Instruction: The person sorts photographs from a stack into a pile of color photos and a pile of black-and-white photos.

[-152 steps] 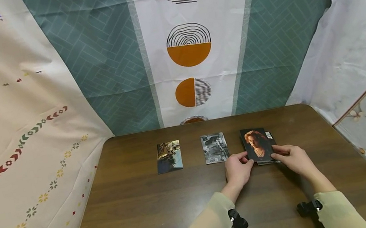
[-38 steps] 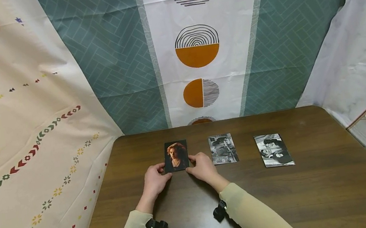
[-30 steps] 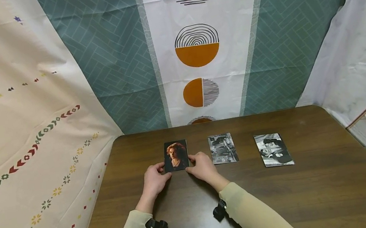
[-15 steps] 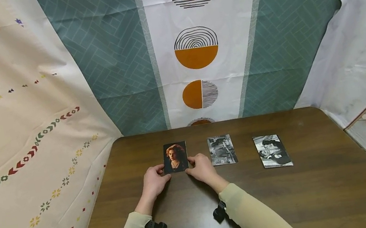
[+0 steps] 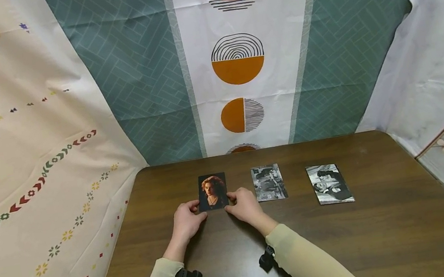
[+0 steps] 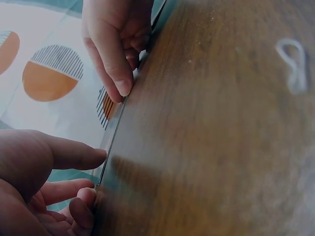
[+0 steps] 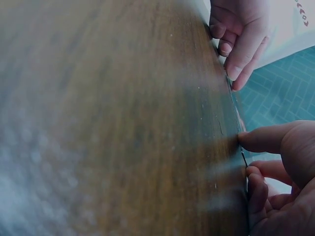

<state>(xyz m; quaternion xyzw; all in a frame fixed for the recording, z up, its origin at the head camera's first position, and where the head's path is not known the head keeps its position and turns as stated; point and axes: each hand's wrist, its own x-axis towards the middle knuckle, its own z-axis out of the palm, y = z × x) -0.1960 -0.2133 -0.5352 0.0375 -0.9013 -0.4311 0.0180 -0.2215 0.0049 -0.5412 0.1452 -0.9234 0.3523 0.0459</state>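
Note:
A colour portrait photo card (image 5: 212, 191), dark with a red-haired figure, lies at the left of a row on the brown table (image 5: 239, 251). My left hand (image 5: 186, 219) holds its lower left corner between thumb and finger. At the lower right corner my right hand (image 5: 247, 206) does the same. Both wrist views show the card edge-on as a thin line, flat or nearly flat to the table, with the left hand's thumb (image 6: 83, 156) and the right hand's thumb (image 7: 263, 137) at its near edge. Whatever lies under the portrait is hidden.
To the right of the portrait lies a black-and-white photo card of a street-like scene (image 5: 269, 182). Further right is a black-and-white card of people (image 5: 330, 184), slightly turned, with others perhaps beneath. Patterned cloth (image 5: 143, 73) hangs behind the table.
Both hands carried the portrait from the right-hand stack to the left, over the spot where a colour card lay. A black-and-white card now tops the right stack. The last second shows almost no motion.

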